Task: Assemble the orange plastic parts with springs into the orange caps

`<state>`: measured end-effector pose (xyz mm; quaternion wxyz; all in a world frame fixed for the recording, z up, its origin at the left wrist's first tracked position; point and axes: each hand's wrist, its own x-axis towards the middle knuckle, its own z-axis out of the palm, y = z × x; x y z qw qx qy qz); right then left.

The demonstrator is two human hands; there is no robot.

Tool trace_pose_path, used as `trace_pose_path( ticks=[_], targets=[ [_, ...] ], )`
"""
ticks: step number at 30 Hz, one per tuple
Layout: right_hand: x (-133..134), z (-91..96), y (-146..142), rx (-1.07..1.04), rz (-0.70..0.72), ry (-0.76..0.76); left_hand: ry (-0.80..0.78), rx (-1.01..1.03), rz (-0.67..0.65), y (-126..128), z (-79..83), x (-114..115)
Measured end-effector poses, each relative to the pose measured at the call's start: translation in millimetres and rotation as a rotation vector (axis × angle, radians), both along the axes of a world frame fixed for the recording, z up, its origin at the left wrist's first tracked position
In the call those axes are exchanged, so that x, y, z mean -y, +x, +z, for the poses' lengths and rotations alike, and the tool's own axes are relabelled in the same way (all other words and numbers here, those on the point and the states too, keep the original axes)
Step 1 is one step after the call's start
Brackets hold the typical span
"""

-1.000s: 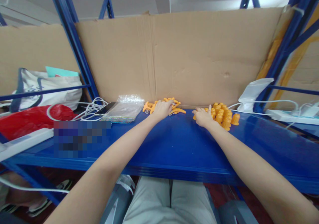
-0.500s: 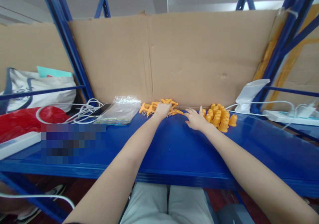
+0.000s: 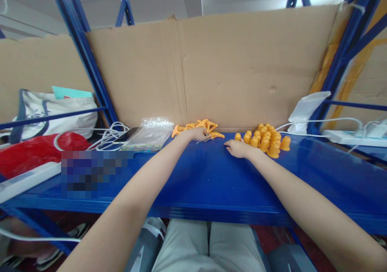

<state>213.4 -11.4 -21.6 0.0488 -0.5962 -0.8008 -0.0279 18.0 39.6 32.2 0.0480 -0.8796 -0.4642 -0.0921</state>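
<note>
My left hand (image 3: 198,134) reaches into a heap of orange star-shaped or branched plastic pieces (image 3: 203,123) by the back panel. Its fingers are closed, and a small metal chain (image 3: 206,138) shows at the fingertips. What else lies under the fingers is hidden. To the right, my right hand (image 3: 237,148) rests low over the blue shelf top (image 3: 208,175), fingers loosely extended to the left. Nothing is visible in it. Just behind and beside it stand several orange thimble-like plastic caps (image 3: 264,144), grouped in rough rows.
Clear plastic bags (image 3: 148,135) lie left of the heap, beside tangled white cables (image 3: 113,134). Further left are a red bag (image 3: 69,143) and a white cloth bag (image 3: 57,112). A cardboard panel (image 3: 226,70) closes the back. A power strip (image 3: 350,137) sits at the right.
My left hand has come slightly lower over the heap, with a chain now showing at its fingertips. My right hand's spread fingers have drawn together and lowered, uncovering a cap behind it.
</note>
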Motion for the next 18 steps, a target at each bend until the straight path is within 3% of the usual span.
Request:
trace_pose_path(
  ticks=[3,6,9,18],
  targets=[
    [-1,-1.1,2,0.001,-0.003,0.012,-0.09,0.016,0.023,-17,-10.3,8],
    [-6,-5.9,6,-0.007,0.015,0.035,0.113,0.145,0.026,-32,-35.2,11],
    [-15,-12.6,10,-0.023,0.056,0.064,0.132,0.073,-0.018,-39,-54.8,9],
    [-15,-12.7,8,-0.015,0.042,0.064,0.13,0.057,0.008,-34,-60.2,0]
  ],
)
